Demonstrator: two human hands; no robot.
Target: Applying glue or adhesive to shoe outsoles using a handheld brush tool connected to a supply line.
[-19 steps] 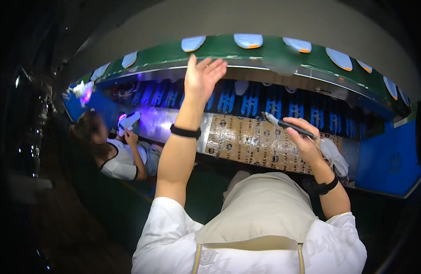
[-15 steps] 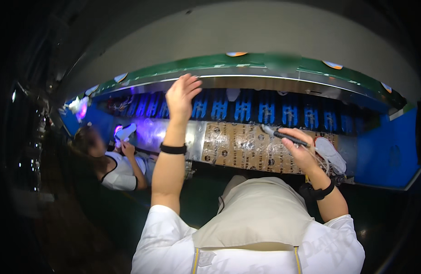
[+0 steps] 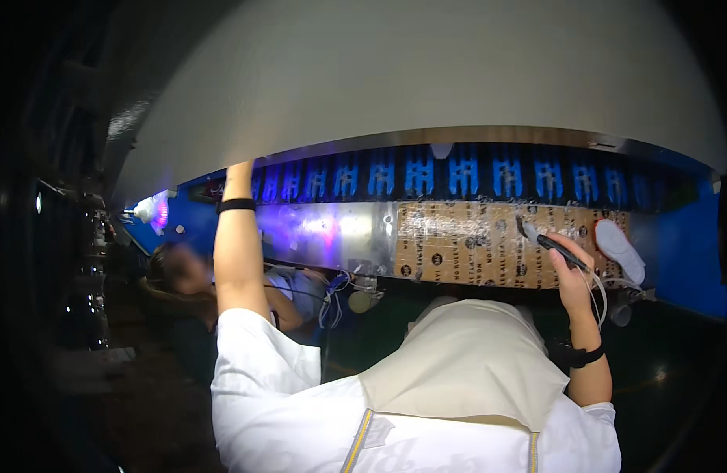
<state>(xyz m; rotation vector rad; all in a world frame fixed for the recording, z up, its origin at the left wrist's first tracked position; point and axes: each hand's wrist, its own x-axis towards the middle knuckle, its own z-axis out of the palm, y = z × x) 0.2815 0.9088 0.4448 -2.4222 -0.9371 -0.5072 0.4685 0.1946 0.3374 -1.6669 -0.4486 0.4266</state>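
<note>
My right hand (image 3: 572,272) grips a black-handled brush (image 3: 563,249), its bristle end pointing up and left over the printed brown sheet. A thin pale tube runs from the brush's handle down past my wrist. Just right of that hand lies a white shoe sole (image 3: 620,254) with a reddish edge at its upper end. My left arm (image 3: 238,244) stretches far forward, and beyond the wristband its hand goes out of sight behind the edge of the large grey hood (image 3: 410,71). Whatever that hand touches or holds is hidden.
A row of blue slotted holders (image 3: 419,175) runs under the hood's edge. The brown printed sheet (image 3: 458,244) covers part of the metal bench (image 3: 363,229). Blue side panels (image 3: 694,244) close both ends. Another person (image 3: 288,296) sits at the left, near a lit lamp (image 3: 152,211).
My left hand, open in the air before, has reached forward and left behind the hood. My right hand keeps the brush. The view has shifted, bringing more of the hood into sight.
</note>
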